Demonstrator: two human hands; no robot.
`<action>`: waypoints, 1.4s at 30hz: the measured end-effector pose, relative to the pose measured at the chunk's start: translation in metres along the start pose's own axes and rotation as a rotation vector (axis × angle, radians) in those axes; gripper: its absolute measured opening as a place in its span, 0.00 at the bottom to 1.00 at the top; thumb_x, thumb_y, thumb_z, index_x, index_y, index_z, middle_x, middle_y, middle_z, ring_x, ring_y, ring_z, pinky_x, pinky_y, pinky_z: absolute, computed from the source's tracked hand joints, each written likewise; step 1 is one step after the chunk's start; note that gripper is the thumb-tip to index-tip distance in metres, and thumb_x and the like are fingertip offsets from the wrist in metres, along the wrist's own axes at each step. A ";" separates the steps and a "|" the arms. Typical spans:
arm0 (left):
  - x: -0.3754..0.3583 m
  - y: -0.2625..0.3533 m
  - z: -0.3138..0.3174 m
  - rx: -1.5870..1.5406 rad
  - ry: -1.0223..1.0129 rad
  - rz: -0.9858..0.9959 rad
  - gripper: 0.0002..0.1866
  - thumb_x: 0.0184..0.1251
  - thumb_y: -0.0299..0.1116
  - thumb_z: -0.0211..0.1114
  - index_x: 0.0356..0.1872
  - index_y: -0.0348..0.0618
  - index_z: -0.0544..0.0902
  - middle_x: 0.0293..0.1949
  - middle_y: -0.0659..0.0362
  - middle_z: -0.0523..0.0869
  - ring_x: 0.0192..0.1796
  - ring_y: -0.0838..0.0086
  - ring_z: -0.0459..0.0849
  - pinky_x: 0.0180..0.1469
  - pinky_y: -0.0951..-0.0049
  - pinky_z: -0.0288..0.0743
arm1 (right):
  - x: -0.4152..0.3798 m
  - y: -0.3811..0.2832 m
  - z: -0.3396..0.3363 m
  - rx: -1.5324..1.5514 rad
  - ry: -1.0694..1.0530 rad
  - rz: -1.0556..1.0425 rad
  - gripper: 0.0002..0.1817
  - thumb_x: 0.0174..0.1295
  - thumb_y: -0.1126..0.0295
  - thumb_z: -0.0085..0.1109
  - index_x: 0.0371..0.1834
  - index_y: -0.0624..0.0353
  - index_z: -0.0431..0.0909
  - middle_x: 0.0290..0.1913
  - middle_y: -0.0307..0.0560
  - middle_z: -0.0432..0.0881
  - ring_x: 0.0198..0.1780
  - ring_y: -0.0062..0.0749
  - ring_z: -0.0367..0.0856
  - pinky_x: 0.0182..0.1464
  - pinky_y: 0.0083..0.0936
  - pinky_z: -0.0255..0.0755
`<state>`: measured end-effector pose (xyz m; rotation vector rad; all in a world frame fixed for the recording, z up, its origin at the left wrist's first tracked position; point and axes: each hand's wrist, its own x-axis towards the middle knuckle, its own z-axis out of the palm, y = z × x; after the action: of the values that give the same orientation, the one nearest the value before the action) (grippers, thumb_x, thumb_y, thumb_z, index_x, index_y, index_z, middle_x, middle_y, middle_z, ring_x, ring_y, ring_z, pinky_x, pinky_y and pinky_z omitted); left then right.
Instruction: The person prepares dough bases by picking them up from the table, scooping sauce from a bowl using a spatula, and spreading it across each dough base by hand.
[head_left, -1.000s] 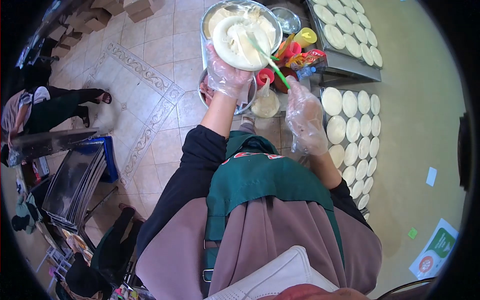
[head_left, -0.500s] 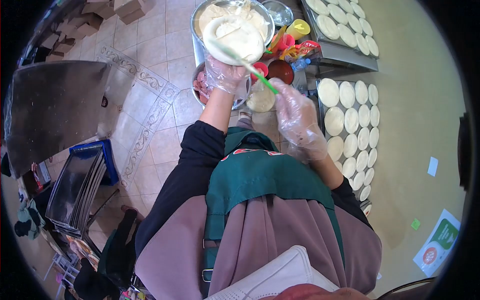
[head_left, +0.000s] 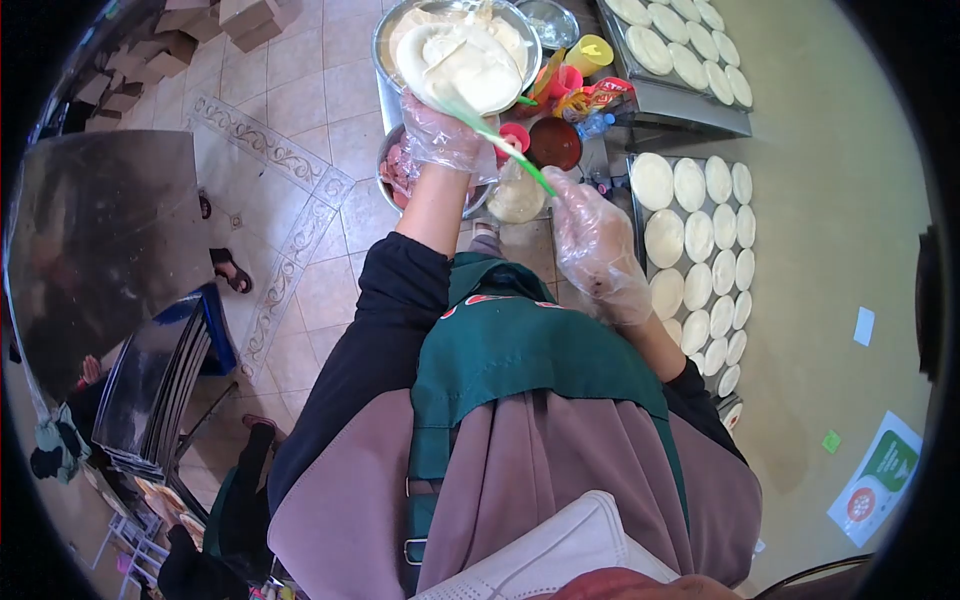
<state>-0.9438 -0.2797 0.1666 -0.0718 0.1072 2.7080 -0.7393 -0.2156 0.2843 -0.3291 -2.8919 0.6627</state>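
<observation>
My left hand (head_left: 445, 135), in a clear plastic glove, grips a round flat piece of dough (head_left: 490, 75) from below. The dough is tilted over a metal bowl (head_left: 380, 50) that holds a pale creamy mixture (head_left: 440, 22). In my right hand (head_left: 598, 245), also gloved, is a spatula with a green handle (head_left: 527, 168). Its pale blade lies against the dough's near edge. Just below my left hand stands a bowl of pink meat pieces (head_left: 398, 175). A container of brown-red sauce (head_left: 555, 144) sits to the right of the dough.
Trays of round dough discs (head_left: 698, 235) stand at the right, with another tray (head_left: 685, 60) behind. A yellow cup (head_left: 590, 53), a red cup (head_left: 514, 137) and a water bottle (head_left: 596, 125) crowd the work area. Stacked dark trays (head_left: 150, 380) and a person (head_left: 235, 490) are at the left.
The spatula's blade has shifted down towards the dough's near edge, and my right hand has lowered slightly. The dough stays in my left hand. A person's foot now shows at the left.
</observation>
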 end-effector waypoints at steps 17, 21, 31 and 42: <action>-0.010 0.002 0.011 -0.217 -0.192 -0.187 0.32 0.69 0.54 0.48 0.67 0.44 0.68 0.66 0.50 0.73 0.67 0.54 0.72 0.69 0.46 0.64 | 0.030 0.036 -0.006 0.272 0.212 0.129 0.14 0.65 0.78 0.50 0.53 0.64 0.77 0.45 0.61 0.83 0.42 0.50 0.86 0.43 0.35 0.78; -0.014 -0.003 0.025 -0.169 -0.104 -0.247 0.33 0.69 0.58 0.48 0.66 0.45 0.69 0.63 0.51 0.75 0.64 0.55 0.75 0.66 0.47 0.69 | 0.037 0.034 0.008 -0.014 0.254 0.041 0.15 0.67 0.76 0.50 0.56 0.62 0.77 0.42 0.57 0.83 0.38 0.43 0.83 0.41 0.34 0.76; -0.009 -0.014 0.000 -0.124 -0.120 -0.363 0.30 0.73 0.52 0.47 0.67 0.42 0.66 0.65 0.47 0.73 0.65 0.52 0.74 0.65 0.48 0.71 | 0.043 0.015 0.003 0.007 0.062 -0.109 0.17 0.64 0.75 0.51 0.56 0.58 0.75 0.35 0.56 0.80 0.35 0.53 0.81 0.37 0.42 0.75; -0.004 -0.012 0.002 -0.264 -0.161 -0.407 0.30 0.73 0.50 0.47 0.68 0.41 0.65 0.65 0.47 0.73 0.62 0.53 0.77 0.61 0.49 0.76 | 0.055 0.034 0.005 0.029 0.246 -0.041 0.17 0.63 0.76 0.52 0.56 0.56 0.76 0.35 0.55 0.81 0.35 0.52 0.81 0.37 0.41 0.76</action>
<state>-0.9353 -0.2701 0.1676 0.0434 -0.2843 2.2949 -0.7874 -0.1739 0.2700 -0.3223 -2.6463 0.6104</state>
